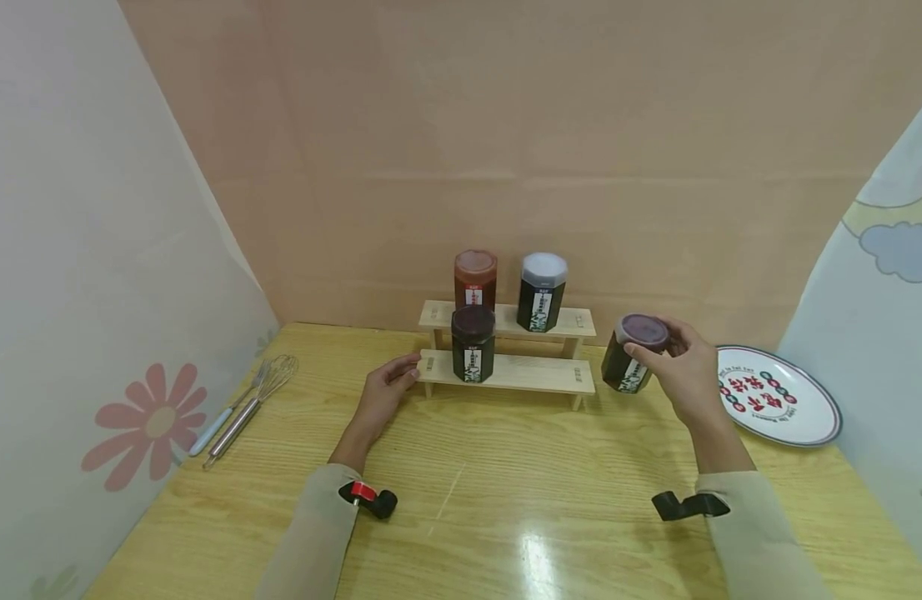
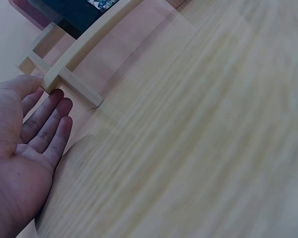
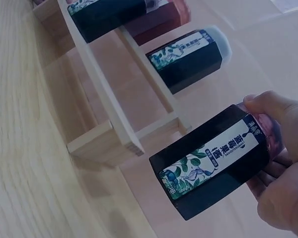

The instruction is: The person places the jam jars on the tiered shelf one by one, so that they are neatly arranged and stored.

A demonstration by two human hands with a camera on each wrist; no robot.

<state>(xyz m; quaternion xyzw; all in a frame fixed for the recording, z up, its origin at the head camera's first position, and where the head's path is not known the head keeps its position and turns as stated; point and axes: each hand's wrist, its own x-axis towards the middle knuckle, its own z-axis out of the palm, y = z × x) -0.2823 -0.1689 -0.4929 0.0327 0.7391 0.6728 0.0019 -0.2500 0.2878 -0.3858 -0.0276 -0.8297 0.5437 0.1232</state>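
Observation:
My right hand [image 1: 689,371] grips a dark octagonal jar [image 3: 213,161] near its purplish lid, thumb on one side and fingers on the other. This jar is tilted and off the table, just right of a two-tier wooden stand [image 1: 532,372]. My left hand [image 1: 386,392] pinches the left end of the stand's lower shelf between thumb and fingertips; the other fingers extend loosely. Another dark jar [image 1: 473,346] stands on the lower shelf. On the upper shelf are a reddish-brown jar [image 1: 476,271], partly hidden, and a dark jar with a whitish lid [image 1: 542,292].
An oval white plate [image 1: 814,408] with red characters lies on the right, behind my right wrist. A whisk [image 1: 236,429] and a blue-handled fork [image 1: 215,429] lie on the left of the wooden table [image 1: 506,500]. A wall covering [image 1: 543,125] rises behind the stand.

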